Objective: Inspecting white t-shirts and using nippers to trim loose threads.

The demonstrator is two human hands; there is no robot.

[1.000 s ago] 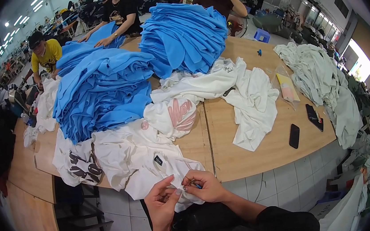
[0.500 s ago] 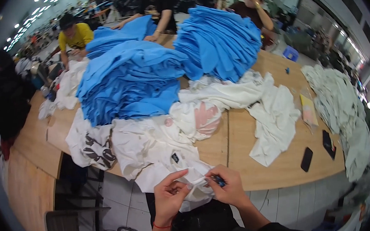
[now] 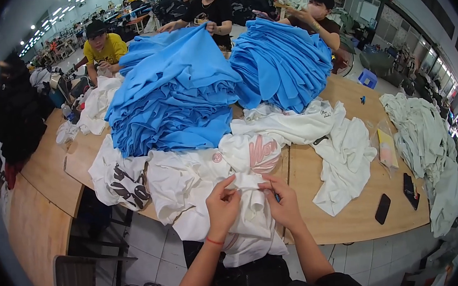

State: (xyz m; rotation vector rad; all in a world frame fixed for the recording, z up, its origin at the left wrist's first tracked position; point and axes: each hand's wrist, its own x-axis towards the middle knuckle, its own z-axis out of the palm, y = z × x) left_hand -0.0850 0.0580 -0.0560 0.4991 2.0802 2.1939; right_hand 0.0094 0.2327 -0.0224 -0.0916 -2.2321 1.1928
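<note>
Both hands sit low in the centre of the frame, pinching the same white garment that spills over the near edge of the wooden table. Left hand — fingers drawn together, thumb and forefinger closed on a fold of the cloth. Right hand — fingers curled in tight on the fabric, with a small dark tool just showing between them; what it is I cannot tell. Just above, a white shirt carries a pink print. Right of centre lies a clear plastic bag holding a yellow and pink card, and below it two dark phones. Blue cloth is heaped across the upper middle.
</note>
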